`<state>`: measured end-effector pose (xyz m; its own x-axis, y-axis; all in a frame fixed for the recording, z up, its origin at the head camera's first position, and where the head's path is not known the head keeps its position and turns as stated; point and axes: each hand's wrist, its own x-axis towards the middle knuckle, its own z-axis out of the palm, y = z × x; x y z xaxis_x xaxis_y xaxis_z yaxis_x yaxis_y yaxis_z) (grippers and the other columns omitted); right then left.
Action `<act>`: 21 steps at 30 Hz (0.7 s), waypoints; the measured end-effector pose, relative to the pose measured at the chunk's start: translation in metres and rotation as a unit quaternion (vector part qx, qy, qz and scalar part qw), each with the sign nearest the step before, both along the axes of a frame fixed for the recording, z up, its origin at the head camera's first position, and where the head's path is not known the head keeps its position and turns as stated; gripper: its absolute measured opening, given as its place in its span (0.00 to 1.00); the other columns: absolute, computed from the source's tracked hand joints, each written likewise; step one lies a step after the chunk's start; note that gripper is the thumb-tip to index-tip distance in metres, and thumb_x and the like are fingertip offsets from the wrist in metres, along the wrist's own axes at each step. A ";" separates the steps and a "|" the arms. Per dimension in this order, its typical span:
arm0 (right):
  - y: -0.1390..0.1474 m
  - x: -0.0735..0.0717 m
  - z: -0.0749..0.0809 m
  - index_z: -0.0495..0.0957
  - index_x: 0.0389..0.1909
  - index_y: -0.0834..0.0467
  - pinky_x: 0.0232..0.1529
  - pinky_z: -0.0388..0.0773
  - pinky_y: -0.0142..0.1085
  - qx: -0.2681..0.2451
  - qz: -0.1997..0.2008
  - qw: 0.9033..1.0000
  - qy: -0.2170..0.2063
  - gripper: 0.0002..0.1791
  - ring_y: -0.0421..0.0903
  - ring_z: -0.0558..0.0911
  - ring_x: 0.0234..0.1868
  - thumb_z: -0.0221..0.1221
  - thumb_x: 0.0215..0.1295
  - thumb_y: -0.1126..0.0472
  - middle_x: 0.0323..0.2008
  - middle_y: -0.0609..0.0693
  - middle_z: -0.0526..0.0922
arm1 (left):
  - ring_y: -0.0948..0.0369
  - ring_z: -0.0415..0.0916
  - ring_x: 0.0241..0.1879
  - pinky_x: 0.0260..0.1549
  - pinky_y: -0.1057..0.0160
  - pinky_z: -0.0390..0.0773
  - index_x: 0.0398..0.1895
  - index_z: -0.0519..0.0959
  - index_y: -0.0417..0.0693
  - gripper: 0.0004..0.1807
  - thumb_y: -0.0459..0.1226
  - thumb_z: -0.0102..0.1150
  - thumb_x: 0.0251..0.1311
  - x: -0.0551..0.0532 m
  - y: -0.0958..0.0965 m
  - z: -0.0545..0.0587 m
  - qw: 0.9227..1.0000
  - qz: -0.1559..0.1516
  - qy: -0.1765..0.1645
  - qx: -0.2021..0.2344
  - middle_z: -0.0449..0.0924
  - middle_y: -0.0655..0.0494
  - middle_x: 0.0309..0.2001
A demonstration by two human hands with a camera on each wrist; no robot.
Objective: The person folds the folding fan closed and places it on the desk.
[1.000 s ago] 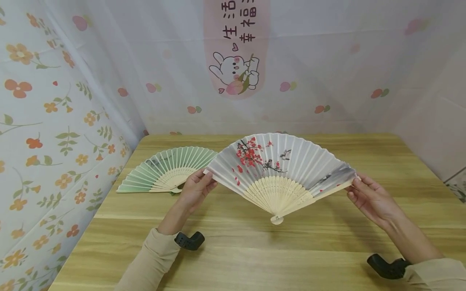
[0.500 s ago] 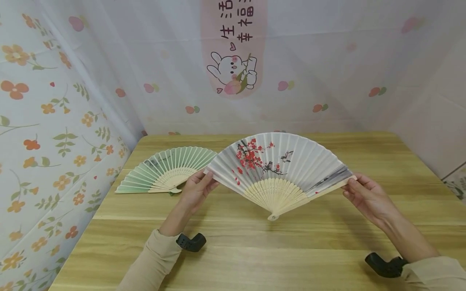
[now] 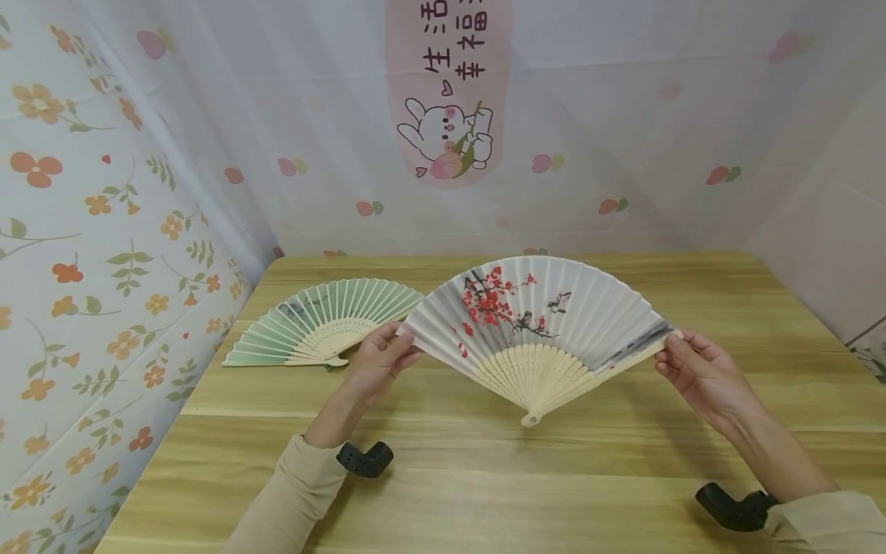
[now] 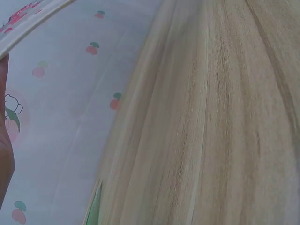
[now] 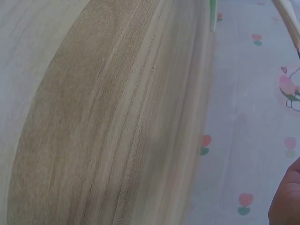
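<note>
A grey-white folding fan with red blossoms, small birds and pale ribs is spread wide above the table. My left hand pinches its left outer edge, thumb on the near side. At the opposite end, my right hand pinches the right outer edge. The fan's pivot points down toward me, off the tabletop. Behind my left hand a green folding fan lies spread on the table, its right part overlapped by the hand and the held fan. Only slivers of the hands and fans enter the wrist views.
The wooden table extends under both hands. A white curtain with fruit prints and a rabbit picture hangs behind it, and a flowered curtain borders the left side. Black wrist devices sit at both cuffs.
The held fan shifts slightly left, then back right, and its pivot end tilts a little. Both hands keep their grip on its edges. The green fan stays on the table.
</note>
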<state>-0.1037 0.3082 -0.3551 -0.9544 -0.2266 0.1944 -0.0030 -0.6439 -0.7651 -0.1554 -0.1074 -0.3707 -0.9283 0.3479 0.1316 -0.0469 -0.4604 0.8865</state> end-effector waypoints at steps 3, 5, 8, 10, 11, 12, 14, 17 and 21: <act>0.001 0.000 0.000 0.74 0.36 0.65 0.36 0.78 0.31 0.000 -0.004 1.000 -0.005 0.16 0.45 0.79 0.33 0.36 0.67 0.73 0.31 0.54 0.78 | 0.64 0.78 0.34 0.37 0.71 0.77 0.35 0.78 0.48 0.07 0.32 0.48 0.60 0.001 0.000 0.000 1.000 -0.017 0.017 0.011 0.78 0.56 0.35; 0.001 0.000 -0.001 0.74 0.36 0.65 0.36 0.78 0.31 0.000 -0.004 1.000 -0.006 0.16 0.45 0.79 0.33 0.36 0.67 0.73 0.31 0.54 0.78 | 0.64 0.78 0.35 0.37 0.71 0.77 0.35 0.79 0.49 0.07 0.33 0.51 0.58 0.001 0.000 0.000 0.999 -0.028 0.026 0.020 0.79 0.56 0.35; 0.000 0.000 0.000 0.74 0.37 0.65 0.36 0.78 0.31 0.000 -0.003 1.000 -0.005 0.16 0.45 0.78 0.34 0.36 0.67 0.73 0.31 0.54 0.78 | 0.64 0.78 0.34 0.37 0.72 0.77 0.35 0.80 0.49 0.07 0.33 0.53 0.56 0.002 0.000 0.001 0.998 -0.043 0.038 0.031 0.79 0.56 0.35; 0.000 0.000 0.000 0.74 0.37 0.65 0.36 0.78 0.31 0.001 0.001 1.000 -0.003 0.16 0.45 0.78 0.34 0.36 0.68 0.73 0.32 0.54 0.78 | 0.65 0.78 0.34 0.36 0.72 0.77 0.35 0.80 0.49 0.07 0.34 0.54 0.56 0.003 0.001 0.002 0.997 -0.049 0.045 0.034 0.80 0.56 0.35; 0.000 0.000 0.000 0.74 0.37 0.66 0.36 0.78 0.31 0.000 0.003 1.000 -0.001 0.16 0.45 0.78 0.34 0.35 0.68 0.73 0.32 0.54 0.78 | 0.65 0.78 0.34 0.36 0.72 0.77 0.35 0.80 0.49 0.07 0.34 0.54 0.55 0.003 0.001 0.002 0.997 -0.050 0.048 0.035 0.80 0.56 0.34; -0.001 0.000 0.001 0.74 0.37 0.66 0.36 0.78 0.31 0.001 0.006 1.000 -0.001 0.17 0.45 0.78 0.34 0.35 0.68 0.73 0.32 0.54 0.78 | 0.65 0.78 0.33 0.35 0.73 0.77 0.36 0.80 0.49 0.07 0.34 0.55 0.55 0.003 0.002 0.002 0.997 -0.051 0.053 0.036 0.80 0.56 0.34; -0.003 -0.001 0.002 0.75 0.38 0.65 0.37 0.77 0.31 0.006 0.010 1.000 0.002 0.17 0.45 0.78 0.34 0.35 0.68 0.72 0.33 0.54 0.78 | 0.66 0.78 0.32 0.33 0.74 0.77 0.36 0.80 0.49 0.07 0.35 0.55 0.55 0.003 0.003 0.003 0.996 -0.053 0.065 0.037 0.80 0.56 0.32; -0.007 0.000 0.004 0.75 0.38 0.65 0.37 0.77 0.30 0.014 0.015 1.000 0.005 0.17 0.45 0.77 0.34 0.35 0.68 0.72 0.33 0.54 0.78 | 0.67 0.78 0.29 0.30 0.75 0.77 0.36 0.80 0.50 0.07 0.36 0.56 0.54 0.002 0.006 0.003 0.995 -0.050 0.079 0.038 0.81 0.57 0.30; -0.010 0.000 0.005 0.75 0.37 0.64 0.38 0.77 0.30 0.023 0.015 1.000 0.011 0.17 0.44 0.77 0.35 0.35 0.68 0.72 0.34 0.53 0.78 | 0.66 0.78 0.29 0.29 0.75 0.77 0.35 0.81 0.50 0.07 0.37 0.58 0.52 0.002 0.008 0.004 0.995 -0.039 0.086 0.034 0.81 0.58 0.30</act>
